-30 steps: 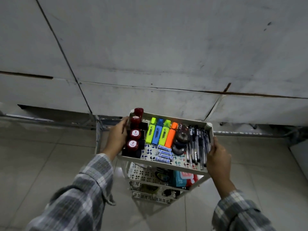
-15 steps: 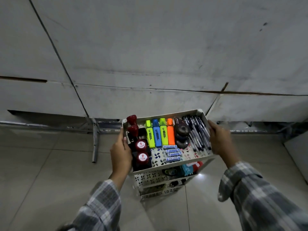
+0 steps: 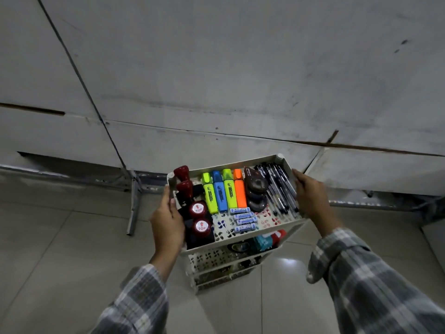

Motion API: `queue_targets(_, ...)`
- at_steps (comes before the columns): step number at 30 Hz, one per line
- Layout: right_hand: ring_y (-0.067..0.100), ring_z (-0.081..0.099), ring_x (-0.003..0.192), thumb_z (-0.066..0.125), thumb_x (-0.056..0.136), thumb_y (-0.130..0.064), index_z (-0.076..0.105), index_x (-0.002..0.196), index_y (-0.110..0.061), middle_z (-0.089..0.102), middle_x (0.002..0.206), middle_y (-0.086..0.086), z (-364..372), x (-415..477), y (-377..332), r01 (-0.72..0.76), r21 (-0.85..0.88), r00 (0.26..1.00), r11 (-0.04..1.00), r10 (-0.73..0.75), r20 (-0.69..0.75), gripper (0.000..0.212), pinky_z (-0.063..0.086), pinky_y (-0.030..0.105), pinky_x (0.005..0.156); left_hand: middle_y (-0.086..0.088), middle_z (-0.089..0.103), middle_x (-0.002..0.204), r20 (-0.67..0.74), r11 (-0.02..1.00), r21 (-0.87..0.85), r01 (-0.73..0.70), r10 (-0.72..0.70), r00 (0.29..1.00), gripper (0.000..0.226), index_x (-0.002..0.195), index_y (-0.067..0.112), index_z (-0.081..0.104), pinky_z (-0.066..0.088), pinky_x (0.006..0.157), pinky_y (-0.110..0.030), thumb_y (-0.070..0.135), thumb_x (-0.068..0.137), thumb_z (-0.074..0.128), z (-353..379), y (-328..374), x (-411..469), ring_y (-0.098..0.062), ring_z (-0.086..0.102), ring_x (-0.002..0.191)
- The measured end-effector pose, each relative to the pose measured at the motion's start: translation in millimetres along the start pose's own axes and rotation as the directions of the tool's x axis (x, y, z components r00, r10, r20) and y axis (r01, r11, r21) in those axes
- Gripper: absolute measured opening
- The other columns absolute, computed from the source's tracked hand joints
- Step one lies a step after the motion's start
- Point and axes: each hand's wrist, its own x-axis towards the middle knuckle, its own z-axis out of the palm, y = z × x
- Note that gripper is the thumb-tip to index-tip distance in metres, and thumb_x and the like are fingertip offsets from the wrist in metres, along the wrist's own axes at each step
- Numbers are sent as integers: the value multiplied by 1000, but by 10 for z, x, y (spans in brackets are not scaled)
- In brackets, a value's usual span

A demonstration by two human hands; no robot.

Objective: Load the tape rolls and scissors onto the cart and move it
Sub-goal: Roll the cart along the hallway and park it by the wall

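A white tiered plastic cart (image 3: 232, 162) stands on the tiled floor in front of me. Its top shelf holds red stamps (image 3: 198, 210), several highlighters (image 3: 223, 189), small batteries (image 3: 244, 220), dark correction-tape rolls (image 3: 256, 192) and a row of pens (image 3: 280, 189). My left hand (image 3: 167, 220) grips the left rim of the top shelf. My right hand (image 3: 310, 195) grips the right rim. On the shelf below I see a black roll (image 3: 237, 247) and teal and red packs (image 3: 267, 241); the rest there is hidden. No scissors are visible.
White table tops (image 3: 240, 80) fill the upper view, just beyond the cart. A metal table leg (image 3: 133, 203) and rails stand on the floor at the left. Grey floor tiles (image 3: 60, 249) spread around the cart.
The cart has turned counterclockwise and shifted a little right and nearer the tables, with both hands still on its top shelf. My left hand has slid toward the near corner.
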Motion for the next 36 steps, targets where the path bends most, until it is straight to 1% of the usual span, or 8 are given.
queue_targets(2, -5, 45, 53, 45, 96, -7, 59, 124, -8, 64, 80, 6, -40, -19, 60, -16, 40, 1000, 999, 16, 2, 31, 33, 8, 42, -2, 60, 97, 24, 1000, 10, 10, -10, 1000, 40, 138, 15, 40, 44, 62, -24, 14, 98, 37, 64, 34, 62, -10, 53, 76)
queue_targets(7, 1, 49, 53, 43, 96, -3, 58, 123, -3, 69, 83, 13, -32, -95, 70, -42, 79, 999, 996, 44, -28, 31, 39, 3, 47, 17, 50, 75, 92, 998, 53, -26, 21, 996, 39, 137, 19, 42, 38, 49, -12, 16, 98, 38, 108, 48, 379, 4, 42, 61)
queue_targets(9, 9, 50, 55, 41, 96, 0, 54, 128, -2, 69, 89, 17, -8, -118, 72, -95, 74, 995, 993, 97, -36, 34, 37, 6, 45, 16, 56, 81, 141, 999, 38, -33, 27, 990, 39, 137, 18, 43, 39, 58, -17, 16, 98, 39, 130, 84, 545, 4, 45, 67)
queue_targets(13, 5, 45, 51, 39, 96, -1, 53, 130, -6, 69, 87, 17, 72, -156, 26, -182, 87, 977, 979, 191, -99, 37, 32, 8, 39, -13, 58, 127, 230, 996, 35, -86, 76, 970, 38, 136, 12, 43, 40, 85, -26, 13, 98, 40, 194, 183, 881, -12, 49, 102)
queue_targets(21, 14, 46, 55, 39, 97, -7, 49, 134, -9, 65, 88, 18, 381, -226, -167, -342, 139, 905, 929, 365, -218, 38, 26, 9, 42, -16, 53, 133, 400, 979, 46, -198, 164, 902, 38, 134, 7, 45, 36, 96, -25, 8, 96, 43, 283, 284, 1549, -24, 51, 121)
queue_targets(27, 11, 42, 51, 38, 98, -9, 46, 135, -9, 62, 84, 15, 582, -164, -386, -376, 167, 884, 911, 407, -229, 38, 32, 14, 34, -17, 54, 132, 446, 977, 19, -214, 183, 876, 38, 133, 7, 46, 35, 95, -24, 7, 96, 43, 253, 196, 1886, -21, 50, 118)
queue_targets(34, 5, 41, 46, 39, 98, -8, 50, 131, -4, 57, 75, 7, 566, 48, -560, -326, 123, 917, 937, 345, -201, 35, 38, 5, 40, -15, 59, 126, 352, 976, -7, -220, 208, 913, 37, 133, 9, 47, 39, 87, -21, 7, 96, 43, 147, -11, 1925, -11, 51, 104)
queue_targets(36, 4, 41, 49, 39, 99, -8, 53, 129, -5, 56, 76, 3, 526, 163, -561, -287, 80, 935, 955, 297, -193, 34, 38, 4, 42, -7, 61, 120, 302, 978, -5, -207, 198, 932, 37, 133, 11, 47, 42, 79, -11, 10, 97, 42, 159, -52, 1874, -9, 55, 95)
